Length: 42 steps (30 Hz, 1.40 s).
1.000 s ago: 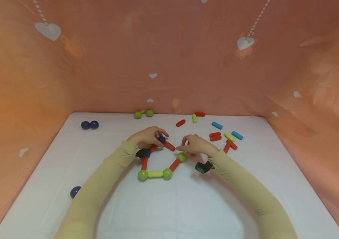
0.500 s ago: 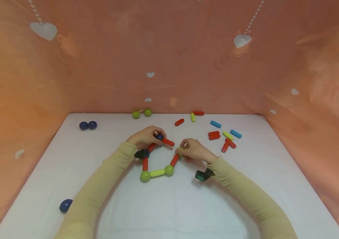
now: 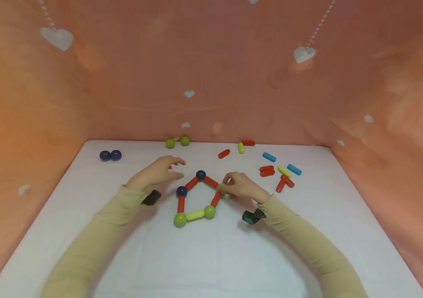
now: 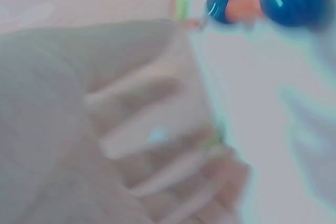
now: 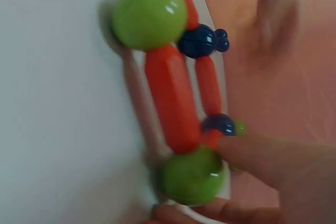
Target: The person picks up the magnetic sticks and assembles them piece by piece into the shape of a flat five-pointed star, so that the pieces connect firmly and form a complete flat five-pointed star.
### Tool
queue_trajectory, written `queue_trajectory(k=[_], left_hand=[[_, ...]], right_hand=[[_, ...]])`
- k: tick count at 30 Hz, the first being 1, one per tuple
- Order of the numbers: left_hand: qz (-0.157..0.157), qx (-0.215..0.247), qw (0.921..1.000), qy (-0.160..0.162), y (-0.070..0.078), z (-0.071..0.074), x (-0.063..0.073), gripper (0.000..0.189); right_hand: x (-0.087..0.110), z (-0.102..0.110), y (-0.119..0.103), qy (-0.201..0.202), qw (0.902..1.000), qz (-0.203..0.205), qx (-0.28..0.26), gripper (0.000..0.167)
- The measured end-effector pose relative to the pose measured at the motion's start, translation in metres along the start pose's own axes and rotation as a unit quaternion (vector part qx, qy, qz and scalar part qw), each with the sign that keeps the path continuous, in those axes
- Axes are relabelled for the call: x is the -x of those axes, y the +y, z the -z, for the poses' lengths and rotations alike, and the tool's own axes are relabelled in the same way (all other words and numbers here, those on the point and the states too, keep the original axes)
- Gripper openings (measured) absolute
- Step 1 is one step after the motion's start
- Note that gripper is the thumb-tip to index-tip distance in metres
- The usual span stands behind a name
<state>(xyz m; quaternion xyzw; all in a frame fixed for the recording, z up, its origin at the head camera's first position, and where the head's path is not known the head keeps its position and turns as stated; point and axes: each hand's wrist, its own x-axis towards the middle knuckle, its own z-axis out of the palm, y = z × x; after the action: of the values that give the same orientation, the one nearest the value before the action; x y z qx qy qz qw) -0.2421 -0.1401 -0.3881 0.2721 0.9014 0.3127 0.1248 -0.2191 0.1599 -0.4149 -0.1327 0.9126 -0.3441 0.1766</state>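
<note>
A five-cornered ring of balls and rods lies on the white table. Its top corner is a blue ball, its left corner another blue ball; the remaining corners are green balls. Red rods form most sides, and a yellow-green rod the front one. My right hand pinches the right-hand green ball between thumb and fingers; a red rod meets that ball. Left of the ring, my left hand hovers with fingers spread and holds nothing; it is blurred in the left wrist view.
Two blue balls lie at the back left, two green balls at the back edge. Loose red, yellow and blue rods are scattered at the back right. An orange curtain rises behind the table.
My left hand has let go of the top blue ball and drawn away left. My right hand has taken hold of the right green ball, and the red rod from the top now reaches it.
</note>
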Motion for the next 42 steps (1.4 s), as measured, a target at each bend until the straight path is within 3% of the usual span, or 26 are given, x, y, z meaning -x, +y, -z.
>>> queue_trajectory(k=[3, 6, 9, 12, 15, 19, 22, 27, 29, 32, 38, 42], left_hand=[[0.035, -0.047, 0.9983, -0.005, -0.018, 0.029, 0.07, 0.044], [0.105, 0.007, 0.9931, -0.052, -0.037, 0.043, 0.132, 0.046], [0.159, 0.086, 0.9803, -0.081, -0.053, 0.043, 0.178, 0.048], [0.166, 0.142, 0.9721, -0.086, -0.061, 0.037, 0.212, 0.051], [0.171, 0.184, 0.9643, -0.086, -0.067, 0.028, 0.222, 0.052], [0.198, 0.233, 0.9494, -0.072, -0.066, 0.017, 0.225, 0.047], [0.208, 0.239, 0.9464, -0.065, -0.064, 0.012, 0.225, 0.048], [0.212, 0.128, 0.9675, -0.05, -0.058, 0.012, 0.244, 0.073], [0.214, 0.104, 0.9701, -0.046, -0.054, 0.007, 0.256, 0.081], [0.187, 0.117, 0.9744, -0.042, -0.051, -0.007, 0.264, 0.076], [0.147, 0.093, 0.9847, -0.008, -0.048, -0.02, 0.248, 0.037], [0.121, 0.06, 0.9904, 0.029, -0.049, -0.018, 0.217, 0.034]], right_hand=[[-0.005, 0.007, -0.006, -0.002, 0.9993, 0.0, 0.037, 0.032], [-0.012, 0.016, -0.013, 0.006, 0.9981, 0.001, 0.062, 0.032], [-0.022, 0.021, -0.021, 0.017, 0.997, 0.013, 0.074, 0.033], [-0.031, 0.021, -0.031, 0.021, 0.996, 0.042, 0.077, 0.033], [-0.037, 0.021, -0.035, 0.012, 0.994, 0.076, 0.077, 0.032], [-0.048, 0.017, -0.042, -0.027, 0.9902, 0.112, 0.079, 0.03], [-0.058, 0.011, -0.046, -0.059, 0.984, 0.141, 0.091, 0.032], [-0.07, 0.002, -0.049, -0.084, 0.971, 0.194, 0.111, 0.036], [-0.072, -0.001, -0.051, -0.088, 0.9697, 0.196, 0.116, 0.036], [-0.072, -0.002, -0.051, -0.09, 0.9703, 0.193, 0.114, 0.036], [-0.075, -0.003, -0.055, -0.116, 0.9647, 0.21, 0.109, 0.033], [-0.076, -0.005, -0.054, -0.128, 0.9615, 0.211, 0.121, 0.031]])
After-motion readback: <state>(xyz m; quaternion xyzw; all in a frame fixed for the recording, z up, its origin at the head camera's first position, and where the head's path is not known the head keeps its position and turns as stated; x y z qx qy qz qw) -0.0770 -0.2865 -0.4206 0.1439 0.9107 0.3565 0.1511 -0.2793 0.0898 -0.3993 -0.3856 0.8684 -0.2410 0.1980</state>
